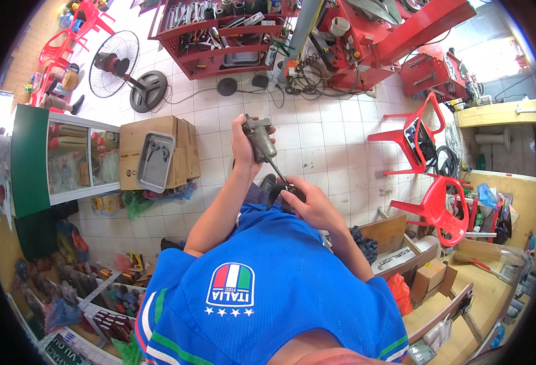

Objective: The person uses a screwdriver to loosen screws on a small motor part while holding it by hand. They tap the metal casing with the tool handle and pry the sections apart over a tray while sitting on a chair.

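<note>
In front of my body, my left hand (246, 146) is wrapped round a grey metal motor-like housing (261, 141), holding it tilted. What this part belongs to cannot be made out. My right hand (309, 204) is closed on the dark handle of a screwdriver (276, 170). Its thin shaft slants up and left to the lower end of the housing, and the tip is hidden there. A dark curved piece (274, 196) shows beside my right fingers; whether it joins the handle is unclear.
A grey metal tray (156, 163) with small parts lies on cardboard boxes (186, 149) at left. Ahead stand a standing fan (117, 66), a red tool cart (213, 31) and red machinery (396, 36), with cables (307, 82) on the tiles. Red plastic chairs (441, 210) stand at right.
</note>
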Available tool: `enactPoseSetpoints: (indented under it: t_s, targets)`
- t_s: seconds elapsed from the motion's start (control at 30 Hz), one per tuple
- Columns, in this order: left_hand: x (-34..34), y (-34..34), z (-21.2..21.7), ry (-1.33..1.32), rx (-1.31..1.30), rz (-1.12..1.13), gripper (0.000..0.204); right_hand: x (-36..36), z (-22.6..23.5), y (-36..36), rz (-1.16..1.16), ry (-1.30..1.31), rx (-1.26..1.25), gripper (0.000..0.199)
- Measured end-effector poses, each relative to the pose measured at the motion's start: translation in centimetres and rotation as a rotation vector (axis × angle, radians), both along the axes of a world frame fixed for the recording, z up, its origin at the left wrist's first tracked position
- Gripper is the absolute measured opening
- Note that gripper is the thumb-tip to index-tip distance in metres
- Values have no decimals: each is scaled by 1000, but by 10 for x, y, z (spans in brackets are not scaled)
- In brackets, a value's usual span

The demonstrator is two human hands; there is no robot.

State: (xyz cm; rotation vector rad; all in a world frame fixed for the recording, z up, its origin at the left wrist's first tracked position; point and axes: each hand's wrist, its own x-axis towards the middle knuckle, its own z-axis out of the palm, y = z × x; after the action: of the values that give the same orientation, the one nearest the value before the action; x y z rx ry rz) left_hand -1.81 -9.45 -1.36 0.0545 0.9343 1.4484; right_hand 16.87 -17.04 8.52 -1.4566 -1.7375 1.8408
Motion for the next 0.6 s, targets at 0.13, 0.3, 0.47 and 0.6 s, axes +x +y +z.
enactPoseSetpoints:
  t_s: [0.13, 0.3, 0.47, 0.6]
  targets:
    - [-1, -1, 2, 34, 8, 6, 46, -1, 4, 2, -17, -13, -78, 41]
    - [0, -1, 3, 96, 16, 28, 46, -3, 4, 0, -64, 4, -125, 41]
    - [1, -3, 7, 126, 31, 3, 45, -2, -9, -6, -163, 41, -39, 35]
    - [1, 0, 3, 91, -1, 51, 45, 3, -14, -8, -132, 39, 1, 36]
